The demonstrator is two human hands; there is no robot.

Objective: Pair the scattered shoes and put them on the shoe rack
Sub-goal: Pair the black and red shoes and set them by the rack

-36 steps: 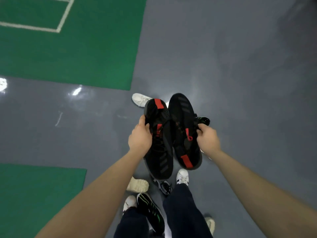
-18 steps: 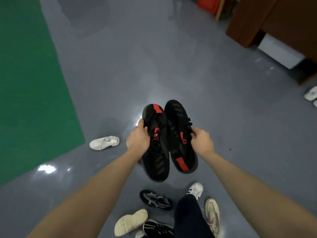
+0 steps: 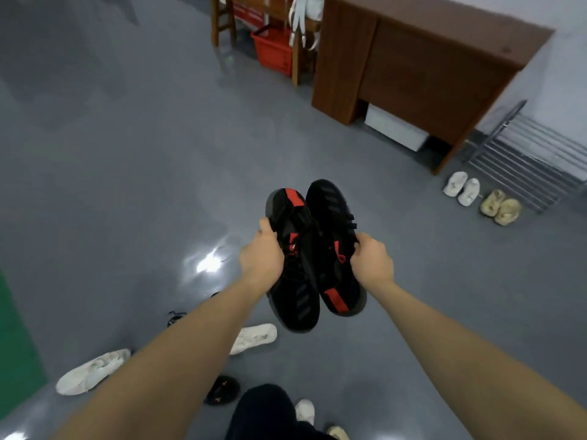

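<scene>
Nearest to me, at the bottom edge, I see a dark trouser leg (image 3: 266,411) with a small white shoe (image 3: 305,411) just beside it and a black shoe with a red mark (image 3: 222,389) on the grey floor (image 3: 127,185). A little further out lie a long white sneaker (image 3: 92,372) to the left and a cream foam shoe (image 3: 254,338), partly hidden by my left forearm. Above them, held off the floor, are the two black sneakers, side by side and touching, pointing opposite ways. My left hand (image 3: 262,260) grips the left black sneaker (image 3: 293,281) at its outer edge, thumb up along the side and fingers curled under where I cannot see them. My right hand (image 3: 371,263) holds the right black sneaker (image 3: 333,230) by its outer side, fingers (image 3: 360,241) curled over the collar near the red loop. Well beyond, to the right, a white pair (image 3: 462,188) and a beige pair (image 3: 502,207) sit on the floor just in front of the metal shoe rack (image 3: 533,160). A brown wooden counter (image 3: 413,65) stands next to the rack, and a red basket (image 3: 274,49) sits farthest back.
</scene>
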